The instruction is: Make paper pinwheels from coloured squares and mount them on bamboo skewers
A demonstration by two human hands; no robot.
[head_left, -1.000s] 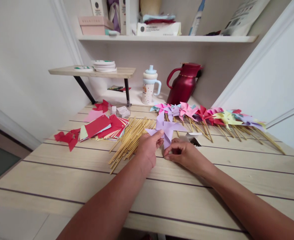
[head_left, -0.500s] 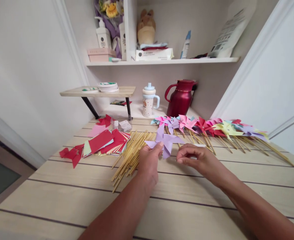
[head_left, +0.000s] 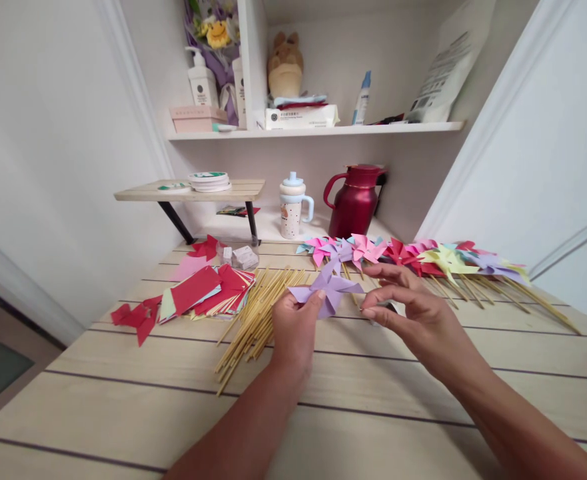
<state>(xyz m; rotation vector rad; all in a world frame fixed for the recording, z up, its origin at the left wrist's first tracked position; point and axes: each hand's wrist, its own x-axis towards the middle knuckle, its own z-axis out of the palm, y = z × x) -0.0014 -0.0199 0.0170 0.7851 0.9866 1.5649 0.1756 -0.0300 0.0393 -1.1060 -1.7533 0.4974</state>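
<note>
My left hand (head_left: 293,327) pinches a lilac paper pinwheel (head_left: 329,288) by its near edge, just above the wooden table (head_left: 123,400). My right hand (head_left: 413,310) hovers to the right of the pinwheel with fingers spread and curled, holding nothing that I can make out. A small silvery item (head_left: 390,307) lies on the table partly hidden under that hand. A heap of bamboo sticks (head_left: 256,307) lies left of my left hand.
Finished pinwheels on sticks (head_left: 423,257) lie in a row at the back right. A stack of red paper squares (head_left: 208,288) and red scraps (head_left: 133,317) sit on the left. A red jug (head_left: 356,200), a cup (head_left: 293,207) and a small stand (head_left: 188,192) stand behind.
My right hand has lifted from the pinwheel's lower edge, moved right and spread its fingers. The view tilted up, showing more of the shelf.
</note>
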